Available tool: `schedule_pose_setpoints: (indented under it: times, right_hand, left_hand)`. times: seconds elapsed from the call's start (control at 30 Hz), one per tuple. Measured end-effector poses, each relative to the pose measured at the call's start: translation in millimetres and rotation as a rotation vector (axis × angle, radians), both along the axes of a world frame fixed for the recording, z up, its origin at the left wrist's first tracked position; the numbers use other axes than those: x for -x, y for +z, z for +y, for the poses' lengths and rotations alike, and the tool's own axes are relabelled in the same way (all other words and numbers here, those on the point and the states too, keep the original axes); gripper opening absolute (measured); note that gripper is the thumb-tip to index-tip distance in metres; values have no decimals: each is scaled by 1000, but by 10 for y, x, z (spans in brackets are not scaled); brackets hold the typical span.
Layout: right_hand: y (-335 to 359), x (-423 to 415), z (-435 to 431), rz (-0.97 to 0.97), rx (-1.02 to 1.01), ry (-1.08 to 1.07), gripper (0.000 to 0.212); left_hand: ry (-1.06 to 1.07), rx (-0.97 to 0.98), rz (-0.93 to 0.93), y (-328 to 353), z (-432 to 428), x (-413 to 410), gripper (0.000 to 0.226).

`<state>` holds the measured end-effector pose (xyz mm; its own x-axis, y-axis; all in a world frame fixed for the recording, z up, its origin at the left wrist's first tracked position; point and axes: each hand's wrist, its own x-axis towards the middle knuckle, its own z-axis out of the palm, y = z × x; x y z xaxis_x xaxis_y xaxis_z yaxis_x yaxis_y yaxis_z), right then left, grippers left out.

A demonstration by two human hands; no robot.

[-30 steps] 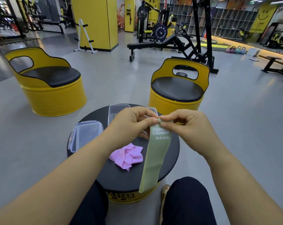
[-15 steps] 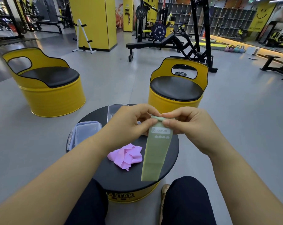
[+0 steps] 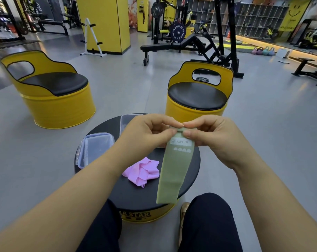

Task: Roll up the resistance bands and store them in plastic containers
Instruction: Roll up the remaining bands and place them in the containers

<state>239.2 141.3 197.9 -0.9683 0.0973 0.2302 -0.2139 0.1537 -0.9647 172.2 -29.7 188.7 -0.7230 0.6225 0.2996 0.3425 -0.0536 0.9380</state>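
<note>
Pinching the top edge of the green band [image 3: 172, 171] in left hand [image 3: 146, 131] and right hand [image 3: 210, 139] above the table [image 3: 132, 195], near right, now curled into a first turn, no longer flat, barely starting the roll.

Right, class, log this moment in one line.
phase: starting roll | green band: hanging, top edge folded | left hand: pinches top edge | right hand: pinches top edge | pink band: crumpled on table | lidded container: on table
</note>
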Motion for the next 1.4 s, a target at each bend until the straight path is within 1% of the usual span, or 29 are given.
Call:
schedule_pose_setpoints:
  times: [0.2, 0.4, 0.5, 0.6, 0.63, 0.8, 1.03, 1.13, 1.23, 1.4]
  right_hand:
    - [-53, 12, -13, 32, -12, -32, 12]
    - [-103, 24, -33, 49, -121, -92, 16]
    - [-117, 23, -62, 40, -96, -113, 12]
    - [-149, 27, -89, 30, -99, -149, 36]
    - [-155, 29, -106, 31, -112, -159, 38]
    - [-186, 58, -152, 32, -140, -178, 26]
    - [-192, 53, -104, 10, -45, -149, 28]
    - [-197, 46, -92, 6, -14, -144, 25]
    - [-203, 46, -75, 15, -3, -129, 16]
    - [-205, 45, -85, 27, -46, -124, 20]
  left_hand:
    - [51, -9, -49, -42, 44, 2, 8]
    - [59, 18, -125, -82, 51, 28, 10]
    - [75, 0, -96, -102, 43, 39, 10]
    - [112, -15, -46, -125, 52, 41, 9]
    - [121, -22, -39, -131, 55, 45, 9]
    - [153, -47, -25, -138, 79, 45, 13]
    - [131, -80, -89, -146, 88, 39, 23]
    - [106, -59, -105, -151, 70, 46, 20]
    - [107, -14, -163, -166, 51, 64, 17]
    - [105, 14, -149, -161, 47, 48, 6]
